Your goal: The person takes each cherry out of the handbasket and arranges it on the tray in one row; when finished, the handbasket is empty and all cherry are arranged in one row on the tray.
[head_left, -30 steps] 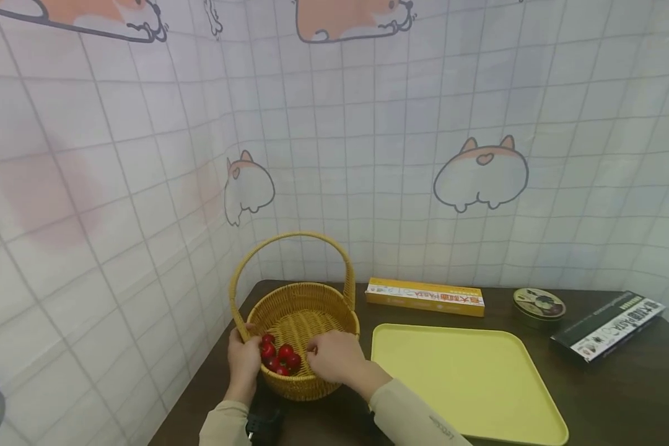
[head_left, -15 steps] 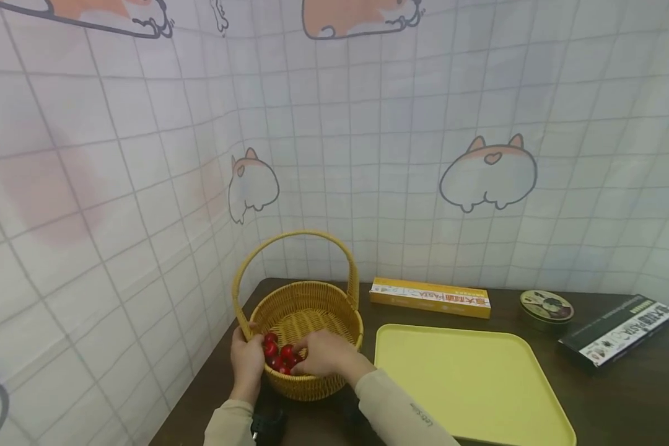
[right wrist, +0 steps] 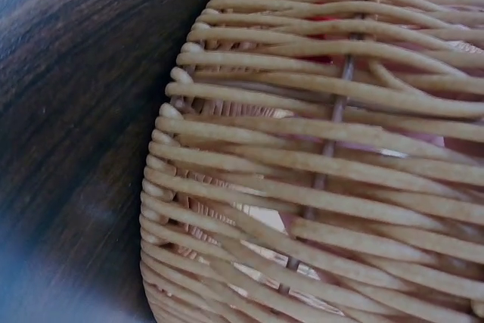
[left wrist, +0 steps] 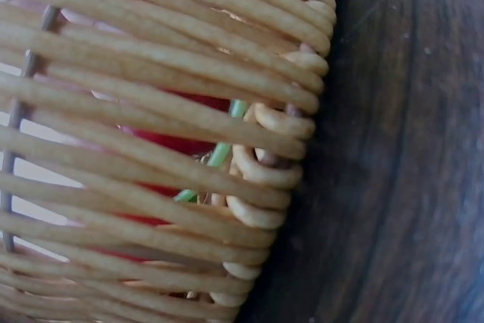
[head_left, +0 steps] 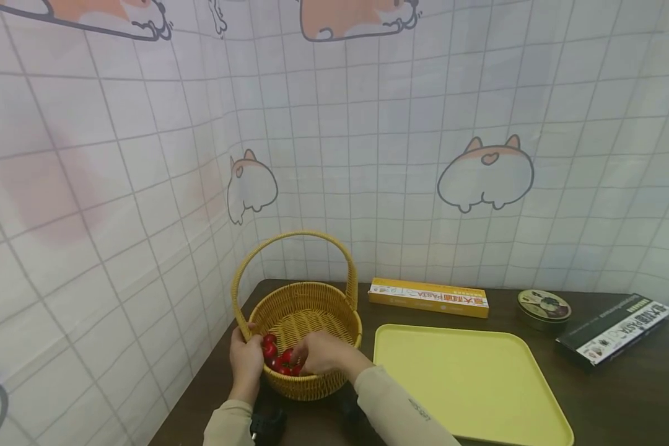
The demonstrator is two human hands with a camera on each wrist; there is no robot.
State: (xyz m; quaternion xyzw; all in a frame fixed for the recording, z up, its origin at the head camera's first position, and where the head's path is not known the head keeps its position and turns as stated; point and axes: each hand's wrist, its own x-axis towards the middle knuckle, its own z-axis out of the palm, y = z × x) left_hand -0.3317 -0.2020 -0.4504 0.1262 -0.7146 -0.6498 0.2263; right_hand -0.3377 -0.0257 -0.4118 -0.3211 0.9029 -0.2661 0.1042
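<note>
A round wicker basket (head_left: 306,389) with a tall arched handle stands at the left of the table. Several glossy red fruits, which look like cherries (head_left: 270,350), lie against its near left inside wall. Green stems (left wrist: 219,155) show through the weave in the left wrist view. My left hand (head_left: 246,360) grips the basket's left rim at the foot of the handle. Over the near rim, my right hand (head_left: 326,354) reaches in with bent fingers among the cherries. Whether it pinches one cannot be told. Both wrist views are filled mostly by the basket's outer weave.
Right of the basket lies a yellow tray (head_left: 468,384). Behind it are a yellow pasta box (head_left: 428,298) and a round tin (head_left: 544,306). A dark green pasta box (head_left: 616,328) lies at the far right. A patterned curtain (head_left: 334,155) borders the table.
My right hand has moved left and down from the basket's right inner side onto the cherries. The left hand keeps its grip on the rim. The head view has shifted slightly.
</note>
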